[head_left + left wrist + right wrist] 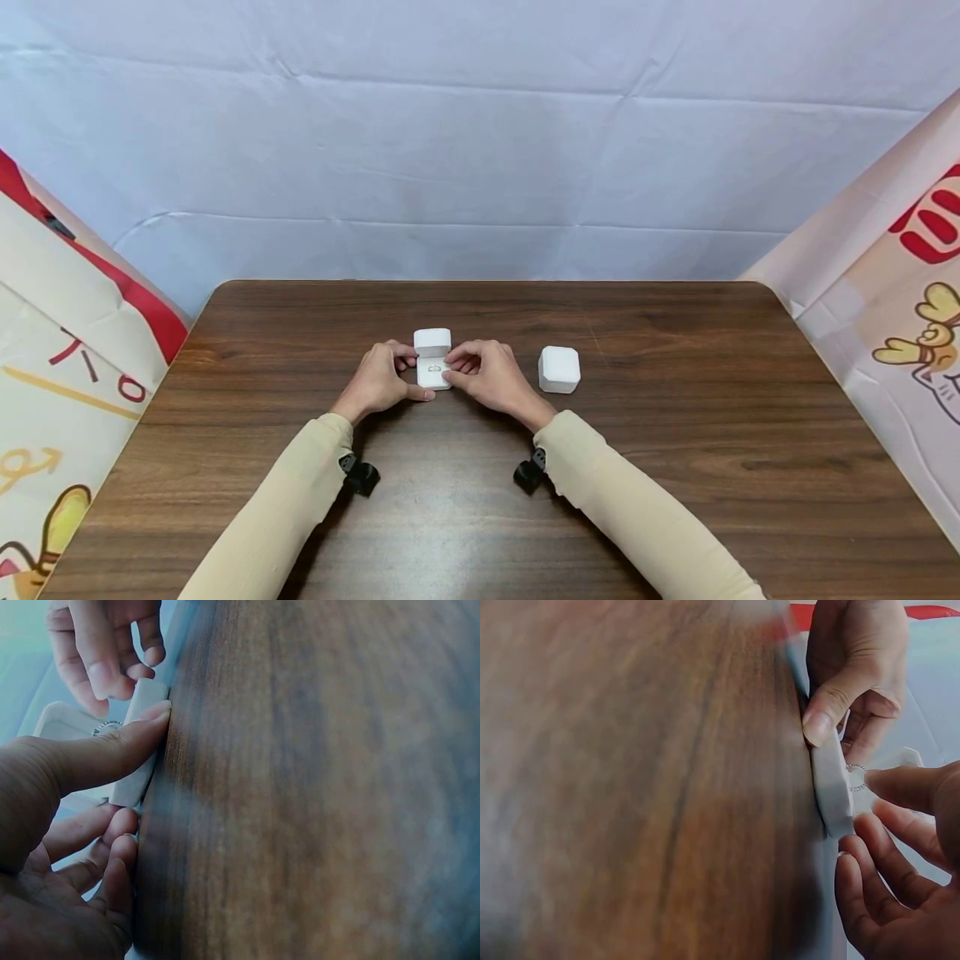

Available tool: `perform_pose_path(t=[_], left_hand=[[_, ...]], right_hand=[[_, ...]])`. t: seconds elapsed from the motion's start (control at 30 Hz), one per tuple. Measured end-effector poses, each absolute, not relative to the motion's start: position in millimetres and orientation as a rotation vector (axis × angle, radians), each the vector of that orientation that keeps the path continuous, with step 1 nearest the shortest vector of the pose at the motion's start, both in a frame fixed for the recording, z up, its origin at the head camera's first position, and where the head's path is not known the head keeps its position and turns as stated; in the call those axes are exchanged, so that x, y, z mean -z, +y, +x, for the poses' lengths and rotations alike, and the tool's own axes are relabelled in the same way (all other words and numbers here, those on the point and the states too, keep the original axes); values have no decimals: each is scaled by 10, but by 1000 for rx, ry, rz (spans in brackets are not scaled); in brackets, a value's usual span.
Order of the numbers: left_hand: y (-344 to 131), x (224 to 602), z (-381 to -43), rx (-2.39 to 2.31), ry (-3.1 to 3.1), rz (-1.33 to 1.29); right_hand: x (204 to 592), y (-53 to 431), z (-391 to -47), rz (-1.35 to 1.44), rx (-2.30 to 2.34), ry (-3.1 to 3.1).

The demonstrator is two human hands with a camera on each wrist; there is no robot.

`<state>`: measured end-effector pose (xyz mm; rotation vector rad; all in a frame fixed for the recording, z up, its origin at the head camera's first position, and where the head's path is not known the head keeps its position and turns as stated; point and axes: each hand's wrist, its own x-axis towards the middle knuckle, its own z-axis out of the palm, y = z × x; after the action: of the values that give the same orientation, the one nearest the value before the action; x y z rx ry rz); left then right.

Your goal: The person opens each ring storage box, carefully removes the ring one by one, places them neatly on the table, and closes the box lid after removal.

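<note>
A small white ring box [432, 340] stands with its lid raised, and a ring [434, 368] sits upright in its base. The ring shows a beaded or stone-set band [856, 777] in the right wrist view. My left hand [377, 381] grips the base, its thumb along the front edge and its fingers at the left side. At the box's right side is my right hand [491, 377], fingers loosely bent, fingertips right at the base's edge. Its thumb [900, 786] points toward the ring and overlaps its edge in the right wrist view.
A second white box [558, 369], closed, stands on the brown wooden table [675, 400] to the right of my right hand. Pale cloth [480, 167] hangs behind the table, with printed sheets on both sides. Each wrist wears a small black camera [363, 478].
</note>
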<state>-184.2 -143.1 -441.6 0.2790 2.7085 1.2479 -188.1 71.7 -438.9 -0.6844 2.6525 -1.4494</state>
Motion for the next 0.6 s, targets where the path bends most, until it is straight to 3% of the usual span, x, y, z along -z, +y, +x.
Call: perform_pose_path(t=[0.6], left_hand=[[-1429,4419,-1847,-1253,2699,266]], right_hand=[[4424,595,-1902,-642,1417,2730]])
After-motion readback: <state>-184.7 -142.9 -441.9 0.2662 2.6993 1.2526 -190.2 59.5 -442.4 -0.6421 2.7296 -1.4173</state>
